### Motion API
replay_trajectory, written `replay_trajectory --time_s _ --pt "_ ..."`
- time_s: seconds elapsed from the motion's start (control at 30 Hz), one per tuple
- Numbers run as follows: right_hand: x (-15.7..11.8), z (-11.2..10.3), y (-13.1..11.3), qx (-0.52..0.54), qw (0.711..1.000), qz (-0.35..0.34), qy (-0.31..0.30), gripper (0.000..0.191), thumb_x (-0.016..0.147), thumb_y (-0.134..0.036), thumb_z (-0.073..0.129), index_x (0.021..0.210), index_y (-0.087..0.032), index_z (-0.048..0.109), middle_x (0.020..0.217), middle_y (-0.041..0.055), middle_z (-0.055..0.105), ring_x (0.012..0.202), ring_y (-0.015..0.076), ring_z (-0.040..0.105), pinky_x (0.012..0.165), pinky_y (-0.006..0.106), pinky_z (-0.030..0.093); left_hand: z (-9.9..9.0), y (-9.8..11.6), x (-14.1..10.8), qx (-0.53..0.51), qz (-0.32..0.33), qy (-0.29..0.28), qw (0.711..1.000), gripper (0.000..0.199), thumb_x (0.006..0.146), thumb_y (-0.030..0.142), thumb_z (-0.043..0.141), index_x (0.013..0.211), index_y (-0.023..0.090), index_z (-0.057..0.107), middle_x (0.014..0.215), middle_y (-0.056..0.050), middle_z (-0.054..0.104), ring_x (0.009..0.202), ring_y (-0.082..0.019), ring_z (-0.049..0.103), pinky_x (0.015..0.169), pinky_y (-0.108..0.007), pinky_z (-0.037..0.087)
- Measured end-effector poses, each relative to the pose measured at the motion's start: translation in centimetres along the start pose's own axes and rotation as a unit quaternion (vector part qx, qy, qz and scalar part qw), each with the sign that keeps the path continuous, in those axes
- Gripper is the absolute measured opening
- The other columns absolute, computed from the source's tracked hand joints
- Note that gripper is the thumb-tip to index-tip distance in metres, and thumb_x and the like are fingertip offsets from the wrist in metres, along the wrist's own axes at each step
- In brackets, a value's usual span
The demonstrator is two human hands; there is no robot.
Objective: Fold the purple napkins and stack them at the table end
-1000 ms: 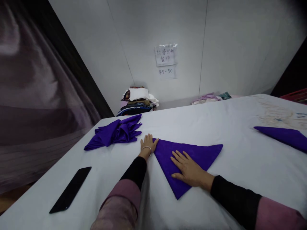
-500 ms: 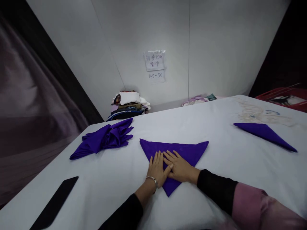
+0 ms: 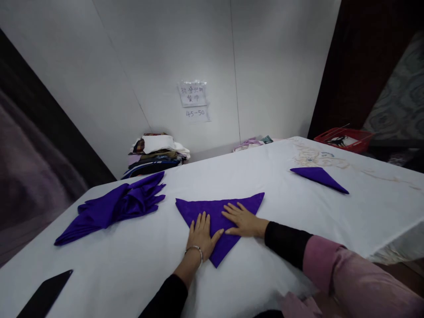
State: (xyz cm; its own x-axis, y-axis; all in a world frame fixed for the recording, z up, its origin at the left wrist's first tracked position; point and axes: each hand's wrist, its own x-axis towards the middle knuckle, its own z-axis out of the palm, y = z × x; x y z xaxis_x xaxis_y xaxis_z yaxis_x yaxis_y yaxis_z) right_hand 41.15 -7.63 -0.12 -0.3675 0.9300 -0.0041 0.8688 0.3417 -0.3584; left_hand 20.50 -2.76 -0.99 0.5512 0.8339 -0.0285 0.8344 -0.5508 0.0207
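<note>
A purple cloth napkin (image 3: 218, 214), folded into a triangle with one point toward me, lies flat on the white-covered table (image 3: 132, 260). My left hand (image 3: 202, 236) rests flat on its left side, fingers stretched out and thumb spread. On the right side my right hand (image 3: 243, 221) presses with fingers apart. A strip of purple cloth shows between the two hands. Neither hand grips anything. To the right lies another folded purple napkin (image 3: 319, 178), narrow and pointed. A loose heap of purple napkins (image 3: 119, 203) lies on the left.
A flat black object (image 3: 46, 293) lies at the table's near left. Folded clothes (image 3: 155, 154) are stacked beyond the far edge, with more cloth (image 3: 250, 144) further right. A red basket (image 3: 351, 139) stands at the far right. Handwritten paper signs (image 3: 194, 100) hang on the wall.
My hands have moved apart from the napkin's middle toward its left and right sides. The camera has turned to the right, so the scene sits further left.
</note>
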Motion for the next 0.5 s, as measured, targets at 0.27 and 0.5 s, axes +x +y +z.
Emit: replay_trajectory --time_s 0.27,0.5 --pt "-6.0 -3.5 10.2 -0.090 0.968 0.233 0.029 0.064 0.091 -0.056 0.026 0.144 -0.019 0.027 0.150 0.0106 0.018 0.138 0.0265 0.012 0.108 0.052 0.010 0.6 -0.2 0.2 -0.016 0.002 0.010 1.000 0.087 0.080 0.073 0.020 0.142 0.012 0.027 0.151 -0.011 0.019 0.139 -0.026 0.012 0.112 -0.045 0.013" --pt "-4.8 -4.2 7.4 -0.107 0.964 0.231 0.080 0.060 0.093 -0.053 0.021 0.142 -0.019 0.031 0.150 0.0123 0.018 0.138 0.0279 0.006 0.106 0.056 0.008 0.1 0.1 -0.1 -0.027 0.000 0.009 1.000 0.088 0.079 0.073 0.018 0.142 0.012 0.027 0.151 -0.011 0.020 0.139 -0.026 0.011 0.112 -0.044 0.011"
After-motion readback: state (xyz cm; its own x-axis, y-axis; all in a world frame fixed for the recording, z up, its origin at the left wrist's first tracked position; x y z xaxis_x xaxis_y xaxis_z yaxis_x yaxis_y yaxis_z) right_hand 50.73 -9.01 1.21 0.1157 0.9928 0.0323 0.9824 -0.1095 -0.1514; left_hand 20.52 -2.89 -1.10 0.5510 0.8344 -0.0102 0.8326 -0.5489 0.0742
